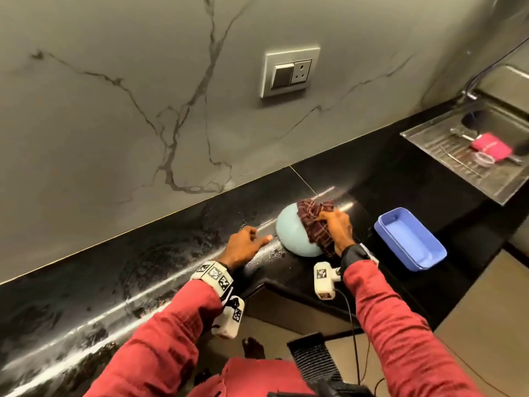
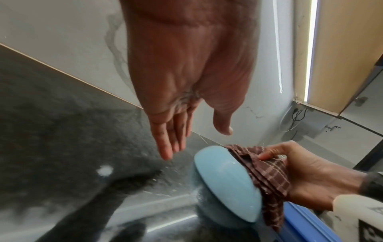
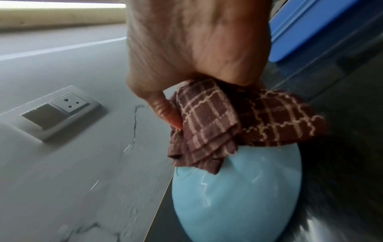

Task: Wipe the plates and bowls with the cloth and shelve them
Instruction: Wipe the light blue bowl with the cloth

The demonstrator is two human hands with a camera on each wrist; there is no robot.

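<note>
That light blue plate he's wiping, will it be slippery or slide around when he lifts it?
Probably slippery: the light blue plate looks glossy, with droplets on the black countertop beside it. It may skate when pushed, since only the right hand presses the checked cloth on it.

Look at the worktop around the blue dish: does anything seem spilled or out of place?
Yes. Water droplets and wet smears lie on the black counter beside the light blue plate; nothing looks damaged.
</note>
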